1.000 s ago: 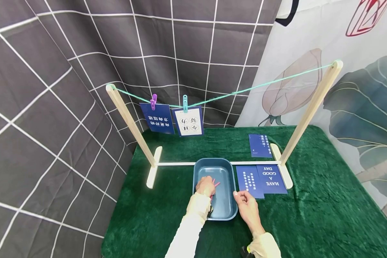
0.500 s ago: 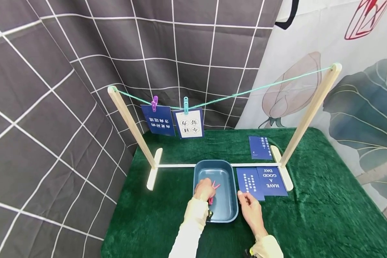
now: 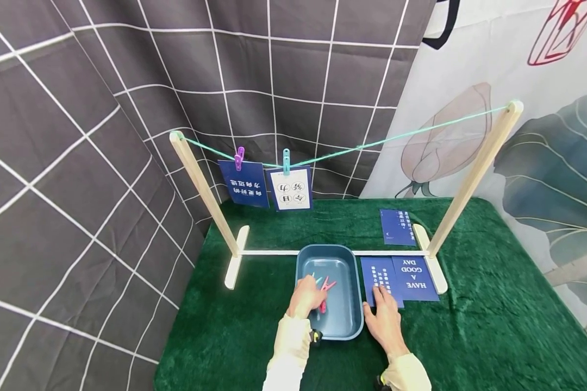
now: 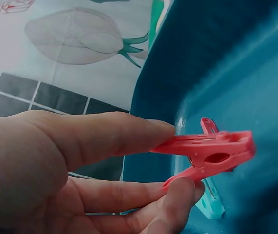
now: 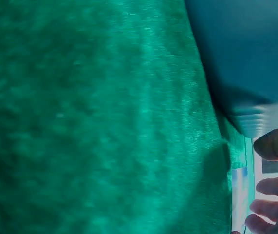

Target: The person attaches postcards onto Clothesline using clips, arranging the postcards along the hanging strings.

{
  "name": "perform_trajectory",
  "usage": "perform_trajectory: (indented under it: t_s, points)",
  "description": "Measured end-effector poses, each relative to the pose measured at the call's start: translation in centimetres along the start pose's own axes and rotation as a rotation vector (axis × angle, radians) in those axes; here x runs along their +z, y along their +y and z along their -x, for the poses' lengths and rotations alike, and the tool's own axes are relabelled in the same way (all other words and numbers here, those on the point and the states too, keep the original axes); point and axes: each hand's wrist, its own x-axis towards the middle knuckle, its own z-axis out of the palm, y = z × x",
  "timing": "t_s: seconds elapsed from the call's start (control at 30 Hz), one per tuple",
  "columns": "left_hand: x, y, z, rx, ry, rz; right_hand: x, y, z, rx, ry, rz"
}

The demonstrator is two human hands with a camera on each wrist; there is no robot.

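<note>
In the left wrist view, my left hand [image 3: 307, 296] pinches the handles of a pink clothespin [image 4: 212, 152] between thumb and fingers, inside a blue bin [image 3: 344, 304]. Behind it lie a second pink clothespin [image 4: 209, 125] and a teal clothespin [image 4: 212, 204] on the bin floor. My right hand [image 3: 385, 323] is just right of the bin, fingers extended and spread. Its fingertips overlap the near end of a blue card [image 3: 372, 269] printed with white characters. A blue "HAVE A GOOD DAY" card [image 3: 417, 279] lies partly beneath that card.
Across the green cloth [image 3: 215, 336] stands a wooden frame with a left post [image 3: 203, 187], a right post [image 3: 474, 179] and a green string [image 3: 401, 137]. Purple [image 3: 239, 158] and light-blue [image 3: 286, 162] clothespins hold two hanging cards. Another blue card [image 3: 397, 227] lies behind the crossbar.
My right hand has left the bin's right rim and moved right to the card, its fingers spreading. My left hand has shifted slightly left and nearer, and teal tips now show in the bin.
</note>
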Motion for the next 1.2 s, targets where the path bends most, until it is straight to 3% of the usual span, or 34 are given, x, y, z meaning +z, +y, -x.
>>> perform_trajectory:
  t_s: [0.3,0.43,0.6,0.83,1.03,1.2]
  points:
    - [0.3,-0.9,1.0,0.020,0.006,0.101,0.1,0.1,0.7,-0.059,-0.057,0.117]
    - [0.8,-1.1,1.1,0.024,0.012,0.147,-0.3,-0.3,1.4,0.010,-0.056,0.116]
    - [1.3,-1.4,1.2,0.053,0.003,0.202,-0.6,-0.6,2.0,0.099,0.026,0.125]
    - [1.1,-1.2,1.0,0.124,-0.010,0.308,-0.8,0.3,-0.4,0.183,0.140,0.120]
    - [1.1,-1.2,1.2,0.188,-0.037,0.345,-1.0,1.6,-1.6,0.279,0.137,0.154]
    - [1.1,-1.2,1.1,0.164,-0.026,0.335,-1.4,2.0,-1.9,0.376,0.085,0.133]
